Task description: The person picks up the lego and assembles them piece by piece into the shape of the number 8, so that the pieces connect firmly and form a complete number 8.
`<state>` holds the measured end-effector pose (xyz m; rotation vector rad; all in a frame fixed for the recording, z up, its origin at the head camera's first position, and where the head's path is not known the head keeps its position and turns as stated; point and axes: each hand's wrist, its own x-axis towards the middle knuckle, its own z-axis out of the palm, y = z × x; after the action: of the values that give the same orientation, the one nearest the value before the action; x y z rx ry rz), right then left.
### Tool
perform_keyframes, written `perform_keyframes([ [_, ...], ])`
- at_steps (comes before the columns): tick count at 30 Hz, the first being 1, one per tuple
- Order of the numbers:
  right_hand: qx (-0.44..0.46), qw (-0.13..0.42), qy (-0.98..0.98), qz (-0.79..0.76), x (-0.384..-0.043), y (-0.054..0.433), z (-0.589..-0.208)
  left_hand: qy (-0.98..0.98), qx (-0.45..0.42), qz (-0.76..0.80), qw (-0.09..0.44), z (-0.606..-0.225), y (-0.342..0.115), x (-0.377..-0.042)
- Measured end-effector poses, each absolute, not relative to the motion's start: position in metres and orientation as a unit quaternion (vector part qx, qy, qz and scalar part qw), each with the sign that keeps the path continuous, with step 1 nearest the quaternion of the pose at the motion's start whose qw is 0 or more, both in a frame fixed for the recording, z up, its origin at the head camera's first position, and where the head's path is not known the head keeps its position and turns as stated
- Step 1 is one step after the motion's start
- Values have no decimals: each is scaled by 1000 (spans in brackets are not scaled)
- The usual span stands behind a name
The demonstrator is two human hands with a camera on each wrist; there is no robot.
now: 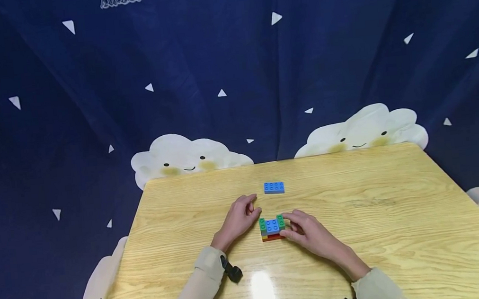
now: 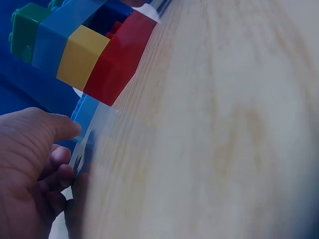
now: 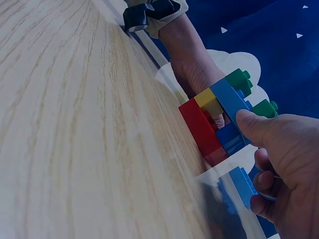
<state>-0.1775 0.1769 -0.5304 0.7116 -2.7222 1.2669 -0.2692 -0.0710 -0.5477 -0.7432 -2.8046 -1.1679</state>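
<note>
A small toy-brick build stands on the wooden table between the hands. Its base is a red brick; a yellow brick and a darker blue brick sit above that. Across them lies a blue brick, with a green brick at each end. The right hand pinches the build's right end, its thumb on the near side. To the left is the left hand, fingers loosely bent, holding nothing and apart from the build. Beyond both hands lies a loose blue brick.
The wooden table reaches back to a dark blue curtain with white triangles and smiling clouds. Each wrist carries a small black camera, the left one below the cuff.
</note>
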Motion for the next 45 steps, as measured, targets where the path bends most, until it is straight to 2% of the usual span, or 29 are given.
perform_keyframes([
  [45, 232, 23, -883, 407, -177, 177, -531, -915, -253, -313, 6, -544, -45, -305],
])
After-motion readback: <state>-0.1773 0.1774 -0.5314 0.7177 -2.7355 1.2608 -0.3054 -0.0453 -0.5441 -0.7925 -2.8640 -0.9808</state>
